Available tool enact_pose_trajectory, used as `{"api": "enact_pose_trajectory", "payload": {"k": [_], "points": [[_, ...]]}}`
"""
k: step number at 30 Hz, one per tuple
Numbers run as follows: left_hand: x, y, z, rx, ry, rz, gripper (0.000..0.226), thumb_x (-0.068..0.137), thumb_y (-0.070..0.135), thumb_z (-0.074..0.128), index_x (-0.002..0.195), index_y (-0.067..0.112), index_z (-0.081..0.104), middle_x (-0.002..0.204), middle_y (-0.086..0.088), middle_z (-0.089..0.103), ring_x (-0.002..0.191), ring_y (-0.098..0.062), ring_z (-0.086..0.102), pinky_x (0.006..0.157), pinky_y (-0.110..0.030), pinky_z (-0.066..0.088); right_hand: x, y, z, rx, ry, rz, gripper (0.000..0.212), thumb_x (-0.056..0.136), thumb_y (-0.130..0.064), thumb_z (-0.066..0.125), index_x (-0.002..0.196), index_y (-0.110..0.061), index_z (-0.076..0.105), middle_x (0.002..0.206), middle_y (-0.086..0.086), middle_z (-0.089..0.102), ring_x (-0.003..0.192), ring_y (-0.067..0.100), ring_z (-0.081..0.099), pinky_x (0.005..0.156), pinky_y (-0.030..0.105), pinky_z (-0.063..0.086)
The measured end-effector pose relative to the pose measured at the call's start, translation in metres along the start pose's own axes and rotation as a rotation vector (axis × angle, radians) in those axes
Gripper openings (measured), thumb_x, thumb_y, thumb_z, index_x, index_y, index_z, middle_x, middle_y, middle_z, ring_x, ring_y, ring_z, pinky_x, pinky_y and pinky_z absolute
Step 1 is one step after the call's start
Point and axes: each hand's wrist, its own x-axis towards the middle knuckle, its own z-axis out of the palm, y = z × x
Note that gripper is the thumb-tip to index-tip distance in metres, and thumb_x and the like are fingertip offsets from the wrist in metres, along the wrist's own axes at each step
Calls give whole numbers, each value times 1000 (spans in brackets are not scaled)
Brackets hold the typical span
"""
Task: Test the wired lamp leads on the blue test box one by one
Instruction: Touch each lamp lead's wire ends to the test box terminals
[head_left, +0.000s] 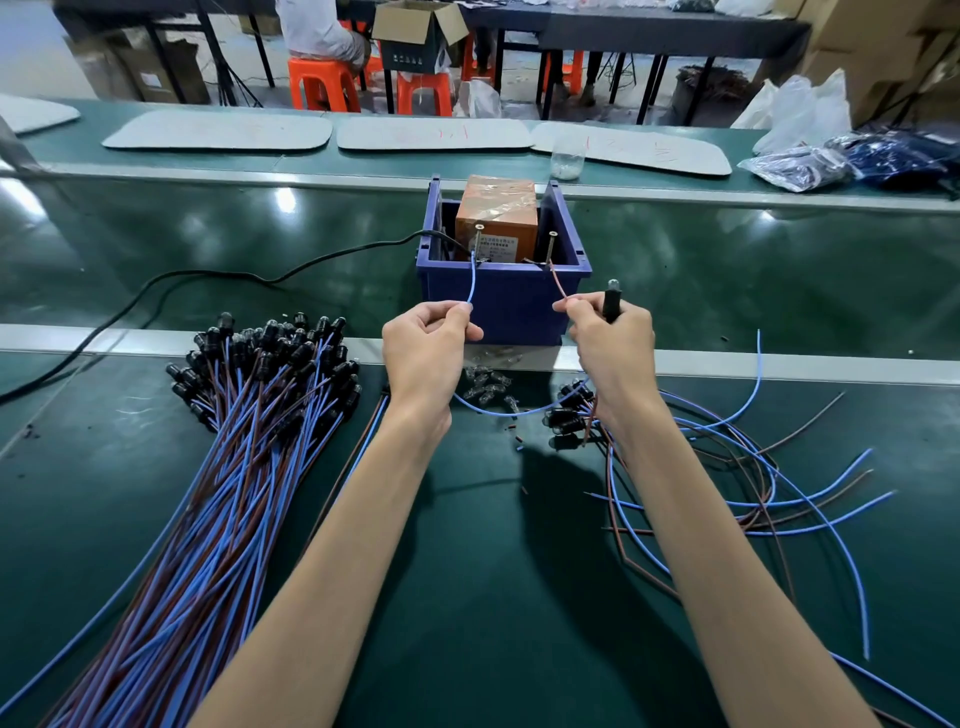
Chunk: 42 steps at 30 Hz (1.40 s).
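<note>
The blue test box stands at the middle of the green bench, with an orange block and two upright metal screws inside. My left hand pinches a blue lead whose tip reaches the left screw. My right hand pinches a brown lead running up to the right screw, and it also grips a black lamp holder with its small bulb pointing up. The bulb looks unlit.
A thick bundle of blue and brown wired lamps lies at the left. Several loose wired lamps sprawl at the right. Small glass bulbs sit before the box. A black power cable runs left. A seated person and orange stools are behind.
</note>
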Motion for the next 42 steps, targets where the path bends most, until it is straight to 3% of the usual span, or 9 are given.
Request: {"api": "enact_pose_trajectory", "payload": {"k": [38,42], "points": [[-5,0,-1,-28,32,2,16,92,13,61,76,17,63,46,14,60,34,2,41,53,-18,33,-9,-7,2,16,-66,-19,24,88,-16,57,70,-24,71,41,-17,44,49,7,33,51,20,27],[-3,0,-2,-71,78,9,14,92,12,61,78,16,64,46,13,60,37,2,44,57,-19,35,-8,-5,0,34,36,-7,25,87,-15,57,68,-24,70,40,-16,41,45,7,32,48,20,28]]}}
